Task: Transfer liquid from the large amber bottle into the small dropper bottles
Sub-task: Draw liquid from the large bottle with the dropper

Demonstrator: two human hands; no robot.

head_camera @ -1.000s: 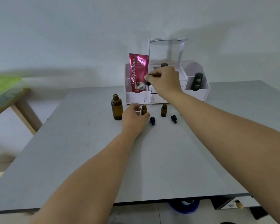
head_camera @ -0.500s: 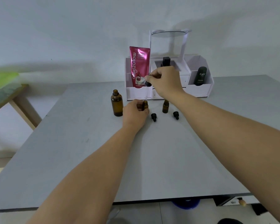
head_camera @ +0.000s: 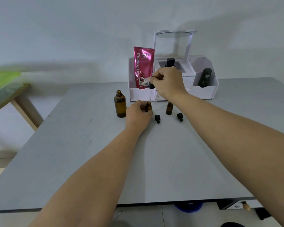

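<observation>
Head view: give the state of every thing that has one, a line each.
large amber bottle: upright, uncapped.
held small bottle: upright, uncapped, gripped by left hand.
dropper: pinched by right hand, tip down at the held bottle's mouth.
second small bottle: upright, uncapped, untouched.
black caps: lying loose on the table.
pink pouch: standing in the organizer's left compartment.

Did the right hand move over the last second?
Yes, downward. Against the pink pouch, the right hand and its dropper sit lower, pipette tip now at the mouth of the small bottle.
</observation>
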